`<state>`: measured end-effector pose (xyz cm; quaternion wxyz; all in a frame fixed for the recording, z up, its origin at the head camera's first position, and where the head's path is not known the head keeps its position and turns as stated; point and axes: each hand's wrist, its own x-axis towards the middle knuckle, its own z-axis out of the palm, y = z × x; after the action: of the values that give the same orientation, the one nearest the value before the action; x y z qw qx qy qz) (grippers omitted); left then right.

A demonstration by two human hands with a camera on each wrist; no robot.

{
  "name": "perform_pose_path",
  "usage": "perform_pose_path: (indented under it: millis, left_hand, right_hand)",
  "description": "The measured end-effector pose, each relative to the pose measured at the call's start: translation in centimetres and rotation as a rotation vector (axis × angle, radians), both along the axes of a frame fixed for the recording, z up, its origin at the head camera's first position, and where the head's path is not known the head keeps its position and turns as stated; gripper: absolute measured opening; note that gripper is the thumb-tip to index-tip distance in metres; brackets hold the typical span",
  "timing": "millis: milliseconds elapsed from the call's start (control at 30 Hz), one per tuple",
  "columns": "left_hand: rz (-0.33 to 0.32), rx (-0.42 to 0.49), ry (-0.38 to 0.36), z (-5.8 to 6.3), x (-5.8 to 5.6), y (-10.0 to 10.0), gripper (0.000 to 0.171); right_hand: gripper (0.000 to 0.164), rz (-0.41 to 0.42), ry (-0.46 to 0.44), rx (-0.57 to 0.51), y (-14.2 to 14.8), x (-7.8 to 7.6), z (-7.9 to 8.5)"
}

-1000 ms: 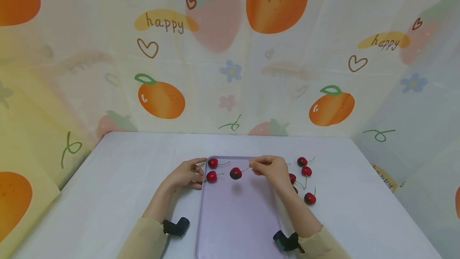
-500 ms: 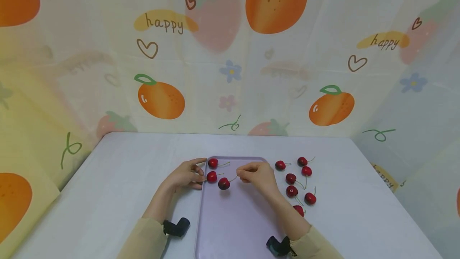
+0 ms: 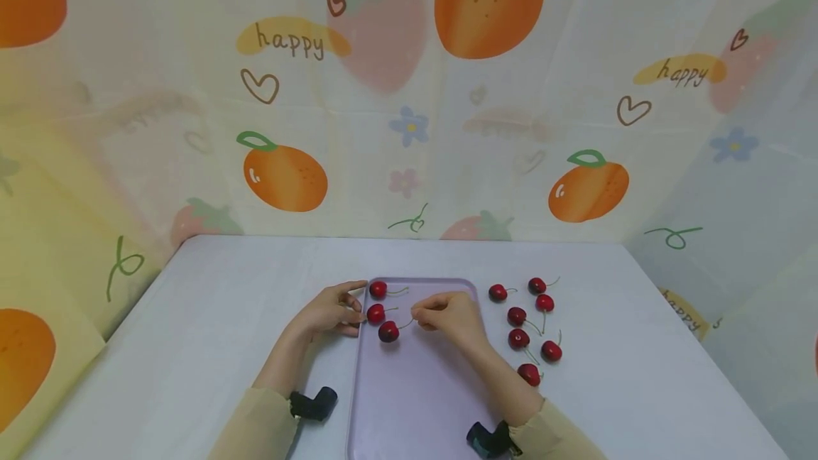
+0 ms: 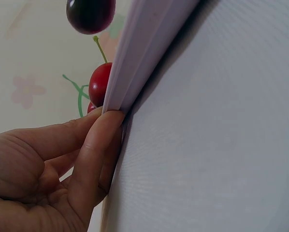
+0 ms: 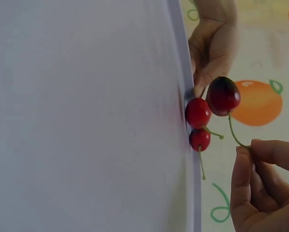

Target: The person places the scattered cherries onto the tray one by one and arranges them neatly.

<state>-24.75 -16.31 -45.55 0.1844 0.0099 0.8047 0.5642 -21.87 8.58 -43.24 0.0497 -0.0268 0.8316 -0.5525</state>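
My right hand pinches a dark red cherry by the tip of its stem, over the left part of a pale purple tray. In the right wrist view this held cherry hangs just off the two cherries lying along the rim. Those are one red cherry and, behind it, another cherry in the tray's far left corner, stems pointing right. At the tray's left edge my left hand grips the rim; in the left wrist view its fingertips meet the tray wall.
Several cherries with stems lie loose on the white table, right of the tray. Behind the table hangs a fruit-patterned cloth. Each wrist wears a black camera.
My right hand has carried the cherry left and towards me, down close to the two in the tray. The left hand stays put at the rim.
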Motion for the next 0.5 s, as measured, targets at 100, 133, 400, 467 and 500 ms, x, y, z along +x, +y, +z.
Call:
perform_pose_path:
  millis: [100, 133, 400, 467, 500]
  left_hand:
    - [0.000, 0.004, 0.003, 0.1, 0.1, -0.1, 0.070]
    - [-0.005, 0.005, 0.004, 0.1, 0.1, -0.1, 0.070]
    - [-0.022, 0.015, 0.003, 0.1, 0.1, -0.1, 0.071]
    - [-0.015, 0.019, 0.003, 0.1, 0.1, -0.1, 0.071]
    - [-0.013, 0.020, 0.003, 0.1, 0.1, -0.1, 0.071]
  right_hand:
    - [0.015, 0.017, -0.008, 0.021, -0.3, 0.1, -0.1]
    - [0.015, 0.024, -0.011, 0.026, -0.4, 0.2, -0.1]
    - [0.013, 0.045, 0.013, 0.079, -1.0, 0.5, -0.5]
    - [0.013, 0.057, 0.021, 0.088, -1.1, 0.5, -0.5]
    - [0.013, 0.062, 0.022, 0.091, -1.1, 0.6, -0.5]
